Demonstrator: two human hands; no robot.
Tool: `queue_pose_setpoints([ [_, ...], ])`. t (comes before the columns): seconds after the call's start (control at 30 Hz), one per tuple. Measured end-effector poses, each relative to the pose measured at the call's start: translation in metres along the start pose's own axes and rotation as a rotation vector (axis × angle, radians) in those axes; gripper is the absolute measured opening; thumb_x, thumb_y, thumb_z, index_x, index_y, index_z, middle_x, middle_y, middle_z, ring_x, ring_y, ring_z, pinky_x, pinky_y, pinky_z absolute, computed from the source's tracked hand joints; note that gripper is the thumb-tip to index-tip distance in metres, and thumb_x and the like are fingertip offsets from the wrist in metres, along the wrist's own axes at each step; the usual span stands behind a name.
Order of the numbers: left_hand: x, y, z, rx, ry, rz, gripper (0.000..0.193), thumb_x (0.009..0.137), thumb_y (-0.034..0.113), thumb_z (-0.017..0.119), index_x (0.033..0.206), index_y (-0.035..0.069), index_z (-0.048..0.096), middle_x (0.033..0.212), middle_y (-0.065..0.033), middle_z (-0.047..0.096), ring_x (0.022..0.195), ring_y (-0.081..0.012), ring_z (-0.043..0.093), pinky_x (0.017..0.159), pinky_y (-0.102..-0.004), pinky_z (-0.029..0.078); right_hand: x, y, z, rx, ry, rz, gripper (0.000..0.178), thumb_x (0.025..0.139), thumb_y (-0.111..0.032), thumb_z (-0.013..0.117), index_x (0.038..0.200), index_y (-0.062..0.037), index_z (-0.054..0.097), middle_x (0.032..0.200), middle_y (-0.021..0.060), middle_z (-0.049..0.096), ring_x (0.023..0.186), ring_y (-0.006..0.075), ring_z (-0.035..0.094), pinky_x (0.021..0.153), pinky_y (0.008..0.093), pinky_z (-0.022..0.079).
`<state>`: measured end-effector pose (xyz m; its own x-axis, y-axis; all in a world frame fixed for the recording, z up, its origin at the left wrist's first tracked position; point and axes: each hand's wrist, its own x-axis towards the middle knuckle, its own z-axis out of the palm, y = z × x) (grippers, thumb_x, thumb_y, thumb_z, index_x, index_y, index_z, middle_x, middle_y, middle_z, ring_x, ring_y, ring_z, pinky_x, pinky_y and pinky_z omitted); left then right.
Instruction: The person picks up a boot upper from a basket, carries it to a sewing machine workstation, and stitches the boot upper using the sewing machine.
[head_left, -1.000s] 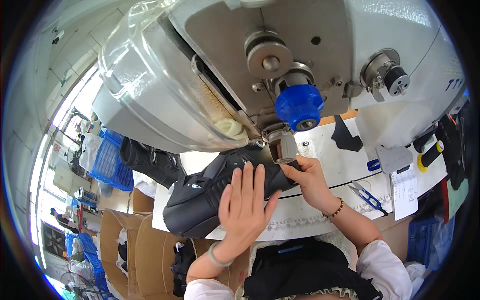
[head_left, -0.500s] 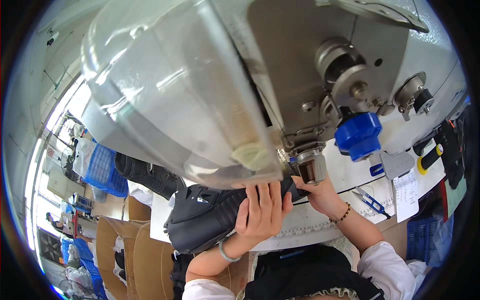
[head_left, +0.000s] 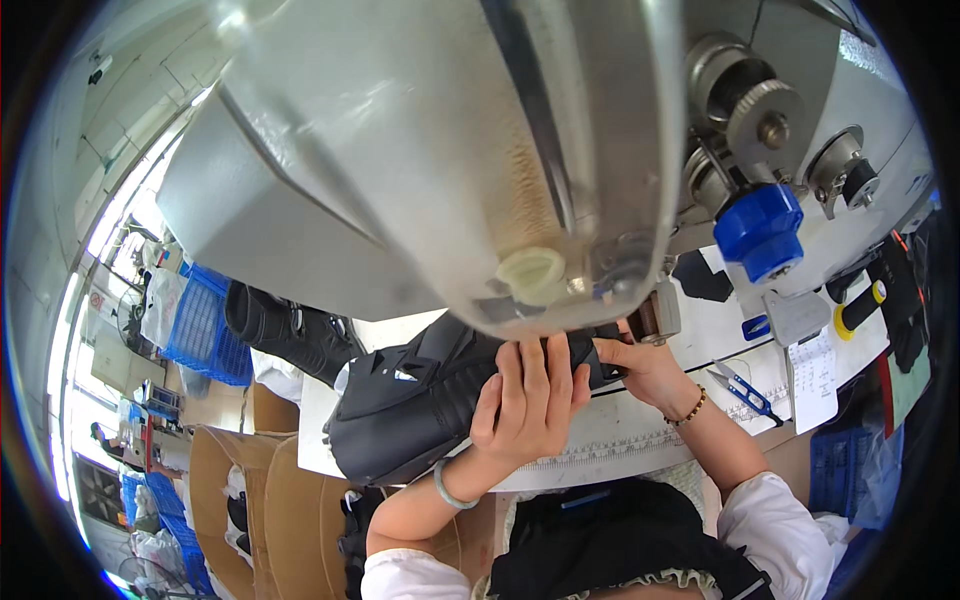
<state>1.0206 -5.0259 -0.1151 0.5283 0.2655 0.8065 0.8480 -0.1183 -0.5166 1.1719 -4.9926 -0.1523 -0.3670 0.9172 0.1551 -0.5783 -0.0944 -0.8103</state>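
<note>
A black boot (head_left: 400,432) lies on its side under the head of a sewing machine (head_left: 330,200), its top end reaching in below the clear plastic guard (head_left: 600,150). Across the boot's shaft lies my left hand (head_left: 528,405), fingers bent over it and gripping it. My right hand (head_left: 652,373) pinches the boot's top edge between thumb and fingers, close to the metal presser area. The guard and machine head hide the needle and the fingertips of my right hand.
A second black boot (head_left: 280,330) stands at the far left. Thread snips (head_left: 745,393), a paper slip (head_left: 813,380) and a black-and-yellow thread spool (head_left: 860,310) lie right of my hands. A blue tension knob (head_left: 760,232) juts overhead. Cardboard boxes (head_left: 285,510) and a blue crate (head_left: 208,330) are at left.
The clear guard and machine head appear shifted right and nearer in view. The boot has turned slightly, with both hands keeping their grip on it.
</note>
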Motion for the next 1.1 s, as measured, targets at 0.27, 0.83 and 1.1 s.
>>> queue_pose_setpoints([
  [0.27,-0.002,-0.007,0.01,-0.067,0.046,-0.004,0.026,0.08,0.029,0.052,0.091,0.009,0.063,0.093,-0.0051,0.063,0.085,-0.0167,0.058,0.077,-0.0266,0.033,-0.001,0.005,0.007,-0.015,0.084,-0.01,0.018,0.081,-0.01,0.06,0.096,0.0007,0.062,0.085,-0.0005,0.062,0.075,0.0025,0.052,0.068,0.018,0.044],
  [0.83,-0.006,-0.014,0.003,-0.213,-0.033,0.028,0.022,0.077,0.029,0.06,0.095,0.017,0.062,0.101,-0.0141,0.062,0.091,-0.0218,0.058,0.081,-0.0268,0.034,-0.008,-0.008,0.006,-0.137,-0.038,-0.105,0.014,0.08,-0.007,0.063,0.093,-0.0006,0.061,0.079,-0.0019,0.059,0.07,0.0027,0.051,0.061,0.0187,0.043],
  [1.1,-0.005,-0.013,0.006,-0.189,-0.019,0.03,0.02,0.076,0.028,0.06,0.094,0.017,0.061,0.1,-0.0137,0.062,0.09,-0.0207,0.059,0.078,-0.0262,0.034,-0.004,0.0,0.0,-0.142,-0.117,-0.176,0.014,0.082,-0.006,0.06,0.094,0.0006,0.059,0.079,-0.0036,0.055,0.071,0.0018,0.046,0.061,0.0178,0.04],
])
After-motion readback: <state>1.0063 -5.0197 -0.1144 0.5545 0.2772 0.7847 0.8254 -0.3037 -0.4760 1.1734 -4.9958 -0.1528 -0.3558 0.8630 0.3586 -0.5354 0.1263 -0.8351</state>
